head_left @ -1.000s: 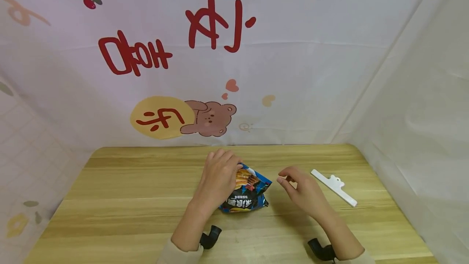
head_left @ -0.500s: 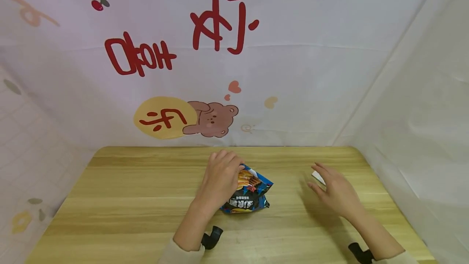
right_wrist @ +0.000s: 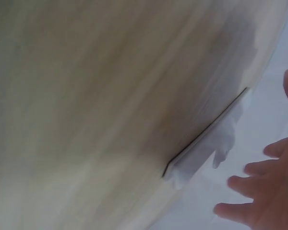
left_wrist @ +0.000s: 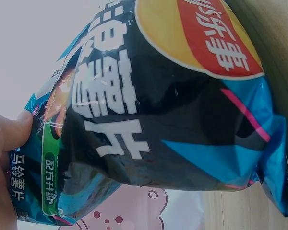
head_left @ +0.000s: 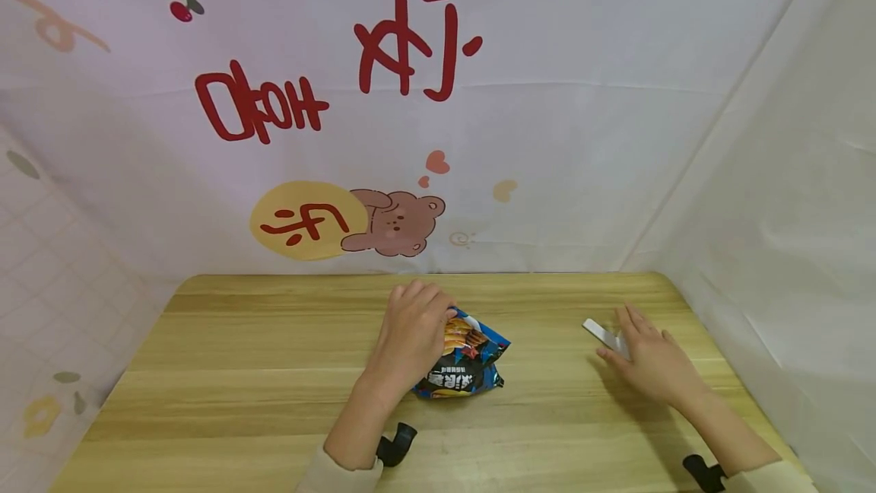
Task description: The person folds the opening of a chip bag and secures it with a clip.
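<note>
A blue and black bag of potato chips (head_left: 465,367) lies near the middle of the table. My left hand (head_left: 413,333) grips its upper end, where the packet looks folded over. The left wrist view shows my thumb pressing on that part of the chip bag (left_wrist: 110,96). Over to the right, my right hand (head_left: 657,364) hovers above a white bag clip (head_left: 601,333), covering much of it in the head view. Seen from the right wrist, the fingers are spread and apart from the clip (right_wrist: 201,151).
Pale wooden table (head_left: 239,371) lies under everything. A white printed curtain (head_left: 561,135) with a bear and red characters rises at the back, and plain white sheeting (head_left: 807,249) closes the right side. Black curved pieces (head_left: 397,445) sit by both wrists.
My right hand has moved from beside the chip bag rightward to above the white clip, its fingers spreading from a near pinch. The left hand has kept its grip on the bag.
</note>
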A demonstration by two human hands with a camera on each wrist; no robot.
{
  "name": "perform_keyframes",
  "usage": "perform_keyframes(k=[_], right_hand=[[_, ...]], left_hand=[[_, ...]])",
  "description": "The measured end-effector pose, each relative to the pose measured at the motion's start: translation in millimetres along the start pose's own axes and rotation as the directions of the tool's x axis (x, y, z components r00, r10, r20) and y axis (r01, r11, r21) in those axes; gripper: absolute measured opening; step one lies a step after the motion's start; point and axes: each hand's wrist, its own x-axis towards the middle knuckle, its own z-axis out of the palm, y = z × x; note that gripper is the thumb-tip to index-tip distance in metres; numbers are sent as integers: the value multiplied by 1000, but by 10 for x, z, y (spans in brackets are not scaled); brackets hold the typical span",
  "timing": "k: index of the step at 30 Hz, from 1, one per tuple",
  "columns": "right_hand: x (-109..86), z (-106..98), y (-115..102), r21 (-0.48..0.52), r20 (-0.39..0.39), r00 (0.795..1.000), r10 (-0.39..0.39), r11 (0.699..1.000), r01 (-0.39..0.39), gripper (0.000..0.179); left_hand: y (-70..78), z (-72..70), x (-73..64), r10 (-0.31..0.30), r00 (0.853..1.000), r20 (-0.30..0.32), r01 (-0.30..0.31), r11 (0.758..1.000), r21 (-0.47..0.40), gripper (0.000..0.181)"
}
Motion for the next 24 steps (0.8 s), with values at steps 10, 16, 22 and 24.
perform_keyframes(k=[10,16,22,24], right_hand=[[-6,46,169,18,140,986,93,995,-97,88],[14,27,186,49,127,987,102,993,-109,55],[18,20,150,69,98,990,104,991,-111,47],[19,18,133,69,89,990,105,991,-111,49]], left_hand=[[2,9,11,6,1000,3,-6,1000,6,5],[10,7,17,1,1000,10,-1,1000,0,4],[6,4,12,-10,1000,15,10,1000,-4,4],[4,5,10,-10,1000,14,10,1000,-4,4]])
